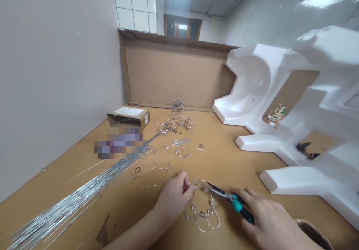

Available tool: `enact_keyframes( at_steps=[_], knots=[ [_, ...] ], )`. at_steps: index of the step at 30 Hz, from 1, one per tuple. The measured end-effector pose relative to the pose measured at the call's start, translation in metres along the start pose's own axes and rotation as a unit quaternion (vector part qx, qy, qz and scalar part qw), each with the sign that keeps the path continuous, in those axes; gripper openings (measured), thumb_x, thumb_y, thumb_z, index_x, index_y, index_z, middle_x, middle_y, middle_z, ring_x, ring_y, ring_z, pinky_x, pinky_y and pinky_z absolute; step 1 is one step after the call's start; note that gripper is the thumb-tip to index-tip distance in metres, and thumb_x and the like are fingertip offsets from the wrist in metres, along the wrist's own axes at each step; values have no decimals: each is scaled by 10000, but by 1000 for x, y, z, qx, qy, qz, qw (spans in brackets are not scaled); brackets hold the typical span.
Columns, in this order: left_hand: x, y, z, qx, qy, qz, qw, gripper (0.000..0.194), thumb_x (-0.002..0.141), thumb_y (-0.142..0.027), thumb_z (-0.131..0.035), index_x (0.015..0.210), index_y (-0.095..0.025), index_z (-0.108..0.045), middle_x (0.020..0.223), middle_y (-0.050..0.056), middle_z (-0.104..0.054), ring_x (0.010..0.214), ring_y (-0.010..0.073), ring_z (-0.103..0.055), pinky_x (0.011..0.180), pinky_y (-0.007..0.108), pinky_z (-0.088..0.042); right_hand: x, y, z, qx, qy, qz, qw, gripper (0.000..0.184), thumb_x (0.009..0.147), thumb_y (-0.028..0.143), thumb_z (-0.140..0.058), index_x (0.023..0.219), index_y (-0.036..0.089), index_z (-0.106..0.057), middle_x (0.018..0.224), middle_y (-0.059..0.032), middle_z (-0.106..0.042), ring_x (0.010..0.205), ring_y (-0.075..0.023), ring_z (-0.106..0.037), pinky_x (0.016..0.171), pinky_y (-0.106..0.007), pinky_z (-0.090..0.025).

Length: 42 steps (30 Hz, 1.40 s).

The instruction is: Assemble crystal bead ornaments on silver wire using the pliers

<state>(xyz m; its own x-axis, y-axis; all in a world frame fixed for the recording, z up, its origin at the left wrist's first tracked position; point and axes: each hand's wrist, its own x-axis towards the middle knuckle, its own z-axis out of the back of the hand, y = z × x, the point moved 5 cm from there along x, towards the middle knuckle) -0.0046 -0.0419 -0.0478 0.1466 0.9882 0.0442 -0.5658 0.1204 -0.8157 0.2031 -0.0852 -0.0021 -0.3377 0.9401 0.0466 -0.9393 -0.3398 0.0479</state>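
- Left hand (175, 190): thumb and forefinger pinched together on the wire end of a beaded wire ring (202, 214).
- Right hand (266, 212): fingers wrapped around the handles of green-and-black pliers (237, 204), their tips pointing toward the ring's upper edge; the jaws look parted, though whether they touch the wire is hard to tell.
- Beaded wire ring: between the 2 hands, low over the tabletop (224, 160), clear beads along it and loops of wire hanging below.
- Wire bundle (92, 184): on the tabletop, left of the left hand.

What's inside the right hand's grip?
The right hand holds pliers, black and teal toward the grip; the part covered by the hand can't be seen.
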Motion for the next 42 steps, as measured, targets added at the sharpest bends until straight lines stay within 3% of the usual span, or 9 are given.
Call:
enact_keyframes(
  at_steps=[5, 10, 13, 21, 26, 30, 34, 39, 42],
  knots=[
    [2, -4, 9, 101, -28, -18, 994, 129, 742, -247, -452, 634, -204, -397, 608, -32, -505, 578, 128, -466, 528, 215, -280, -2, -1, -5, 36, 15, 52, 998, 515, 625, 163, -496, 1130, 259, -521, 1105, -67, -585, 967, -249, -566, 792, -368, -439],
    [5, 1, 7, 103, -3, -10, 995, 57, 753, -227, -450, 700, -208, -443, 546, -52, -482, 536, 124, -457, 516, 207, -266, 17, -21, -5, 21, -30, -29, 999, 379, 694, 183, -449, 1058, 222, -548, 891, -66, -613, 791, -228, -587, 686, -342, -429],
    [6, 2, 6, 118, 4, -19, 993, 49, 765, -204, -441, 750, -211, -487, 524, -59, -470, 531, 124, -458, 515, 204, -260, 34, -29, -9, -21, -66, -48, 996, 318, 732, 225, -446, 1024, 179, -566, 850, -90, -596, 795, -250, -563, 673, -350, -404],
    [5, -1, 6, 153, 11, -76, 985, 214, 808, -191, -399, 797, -225, -610, 751, 4, -611, 667, 145, -538, 593, 217, -333, 60, -16, -24, 10, -104, -23, 994, 301, 802, 334, -443, 1028, 177, -566, 927, -99, -568, 906, -232, -506, 748, -348, -391],
    [5, -4, 7, 132, 14, -85, 988, 260, 820, -192, -382, 812, -219, -640, 787, 25, -628, 715, 164, -563, 640, 236, -376, 66, -6, -16, 66, -149, -3, 987, 296, 819, 324, -435, 1040, 177, -567, 995, -97, -580, 947, -226, -506, 792, -358, -389],
    [4, -6, 10, 95, -3, -83, 992, 248, 814, -197, -398, 815, -222, -644, 829, 28, -648, 766, 174, -575, 691, 250, -397, 75, 9, -11, 196, -101, 25, 975, 269, 858, 269, -369, 949, 205, -614, 907, -50, -635, 809, -167, -572, 727, -286, -422],
    [6, -3, 11, 38, -1, -60, 997, 224, 793, -206, -437, 829, -221, -658, 834, 24, -664, 767, 175, -583, 692, 248, -414, 79, 28, -16, 250, -33, 81, 964, 226, 825, 228, -421, 856, 224, -646, 825, -20, -652, 780, -158, -578, 712, -271, -419],
    [7, 0, 9, -83, 25, -6, 996, 193, 768, -248, -487, 823, -204, -667, 814, 17, -681, 740, 165, -593, 680, 231, -439, 76, 24, -26, 299, -16, 67, 952, 199, 798, 206, -441, 770, 194, -638, 733, -19, -632, 698, -145, -565, 677, -270, -422],
    [5, -2, 6, -127, 47, 22, 991, 185, 760, -268, -512, 825, -201, -671, 816, 14, -689, 756, 167, -599, 687, 227, -446, 77, 19, -29, 376, -15, 43, 926, 173, 779, 229, -469, 705, 177, -617, 701, -20, -604, 677, -140, -561, 646, -261, -434]
  ],
)
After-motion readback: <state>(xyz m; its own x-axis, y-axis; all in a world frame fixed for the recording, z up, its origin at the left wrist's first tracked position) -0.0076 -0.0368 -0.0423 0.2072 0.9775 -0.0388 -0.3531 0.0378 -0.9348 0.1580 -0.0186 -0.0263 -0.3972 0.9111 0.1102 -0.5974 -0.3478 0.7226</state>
